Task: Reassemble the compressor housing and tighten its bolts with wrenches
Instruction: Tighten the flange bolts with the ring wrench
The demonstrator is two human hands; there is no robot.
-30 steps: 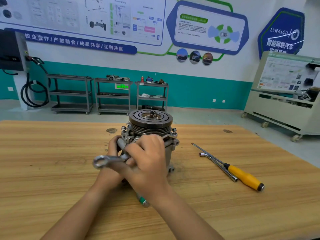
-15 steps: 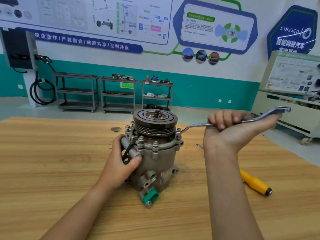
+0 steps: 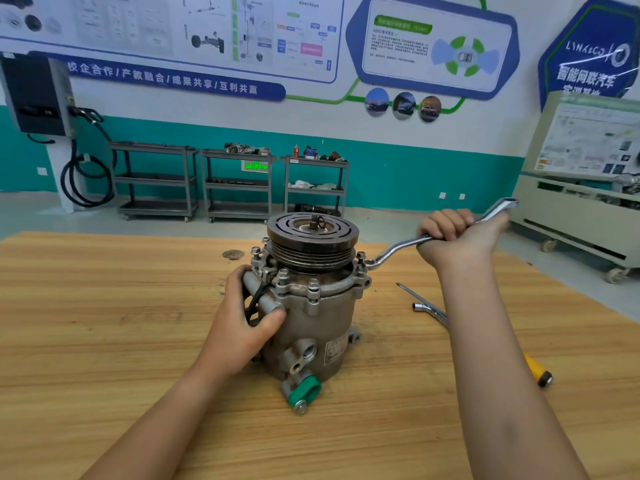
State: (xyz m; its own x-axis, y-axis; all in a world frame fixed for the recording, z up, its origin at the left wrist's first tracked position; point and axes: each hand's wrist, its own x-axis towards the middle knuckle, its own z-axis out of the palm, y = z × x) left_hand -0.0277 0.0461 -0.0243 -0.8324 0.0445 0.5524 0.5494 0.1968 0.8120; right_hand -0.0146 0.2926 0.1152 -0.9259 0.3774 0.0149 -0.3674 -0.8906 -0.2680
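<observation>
A grey metal compressor (image 3: 318, 327) stands upright on the wooden table (image 3: 104, 334), its dark pulley (image 3: 312, 237) on top and several bolts around the housing flange. My left hand (image 3: 247, 317) grips a tube on the compressor's left side. A silver ring wrench (image 3: 398, 249) is held in my right hand (image 3: 457, 239), fist closed around its shaft. The wrench's ring end sits on a bolt (image 3: 362, 259) at the flange's right side, and its handle slopes up to the right.
An L-shaped socket wrench (image 3: 427, 308) and a yellow-handled screwdriver (image 3: 536, 370) lie on the table right of the compressor, partly hidden by my right forearm. A green cap (image 3: 304, 391) sticks out at the compressor's base. Shelves and a cart stand on the floor beyond.
One second ago both hands held the wrench at the compressor's left front. The right hand has since carried it to the right-side bolt; the left hand now holds the compressor.
</observation>
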